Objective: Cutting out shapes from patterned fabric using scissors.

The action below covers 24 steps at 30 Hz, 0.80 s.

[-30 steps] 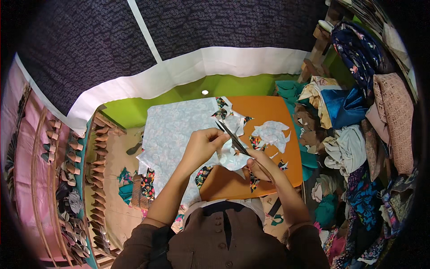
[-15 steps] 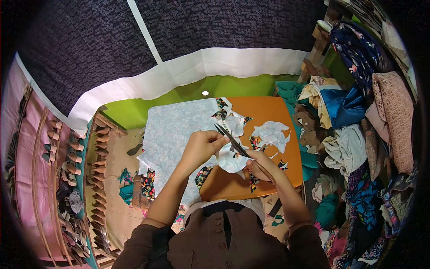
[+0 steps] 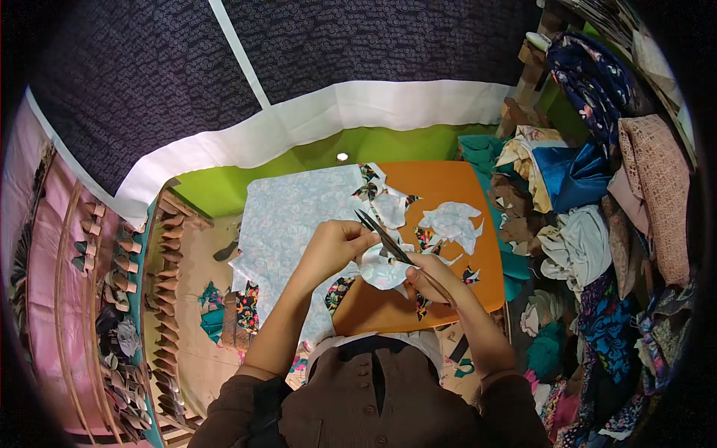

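My right hand [image 3: 429, 278] is wrapped round the handles of large dark scissors [image 3: 385, 240], whose blades point up and to the left. Between my left hand's [image 3: 332, 245] thumb and fingers is a pinched piece of fabric [image 3: 382, 270], pale on the side that shows. The scissors lie across this piece, right beside my left fingertips; their blades look slightly apart. Beneath my hands a large pale sheet of fabric [image 3: 295, 201] covers the left of the orange table [image 3: 433, 179]. A pile of cut pale pieces [image 3: 454, 222] rests to the right.
Dark floral scraps [image 3: 340, 293] lie around the table. Heaped cloth [image 3: 579, 250] fills the right side. Racks of shoe lasts [image 3: 168, 299] stand at the left, with more scraps [image 3: 211, 313] on the floor. A dark patterned curtain [image 3: 373, 45] hangs beyond the table.
The pale piece has shifted slightly left and turned a little in my left fingers. The scissors have moved slightly with my right hand, and their blades look somewhat closer together.
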Available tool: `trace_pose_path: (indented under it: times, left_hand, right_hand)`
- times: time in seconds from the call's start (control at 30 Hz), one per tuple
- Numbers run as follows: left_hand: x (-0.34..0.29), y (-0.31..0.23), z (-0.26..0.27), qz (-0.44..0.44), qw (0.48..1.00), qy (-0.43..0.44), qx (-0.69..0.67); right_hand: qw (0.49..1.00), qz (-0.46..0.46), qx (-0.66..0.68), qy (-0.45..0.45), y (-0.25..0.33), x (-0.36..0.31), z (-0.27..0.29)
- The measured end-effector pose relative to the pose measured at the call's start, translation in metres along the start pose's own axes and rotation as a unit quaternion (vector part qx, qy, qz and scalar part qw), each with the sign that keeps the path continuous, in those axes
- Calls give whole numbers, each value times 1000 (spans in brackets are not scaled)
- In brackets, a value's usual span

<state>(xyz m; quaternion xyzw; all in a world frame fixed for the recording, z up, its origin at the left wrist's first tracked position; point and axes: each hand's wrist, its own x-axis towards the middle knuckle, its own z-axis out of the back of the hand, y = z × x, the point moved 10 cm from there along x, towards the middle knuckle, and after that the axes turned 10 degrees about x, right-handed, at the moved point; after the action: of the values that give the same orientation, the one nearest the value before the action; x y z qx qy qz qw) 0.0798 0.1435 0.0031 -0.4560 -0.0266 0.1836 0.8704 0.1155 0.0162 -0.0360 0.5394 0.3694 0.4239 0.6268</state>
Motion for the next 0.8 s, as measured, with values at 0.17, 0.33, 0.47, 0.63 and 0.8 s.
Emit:
trace_pose_path:
  times: [0.17, 0.33, 0.47, 0.63, 0.8]
  left_hand:
    - [-2, -2, -2, -10, 1000, 11, 13]
    - [-3, 4, -8, 5, 1000, 21, 9]
    - [-6, 1, -11, 17, 999, 30, 14]
    - [-7, 4, -14, 31, 999, 34, 0]
    - [-4, 5, -18, 10, 999, 28, -23]
  right_hand:
    - [999, -5, 39, -5, -8, -2, -3]
    - [998, 34, 46, -11, 5, -2, -3]
    - [1000, 0, 19, -4, -9, -5, 0]
    - [1000, -22, -6, -5, -10, -10, 4]
    - [997, -59, 37, -37, -35, -7, 16]
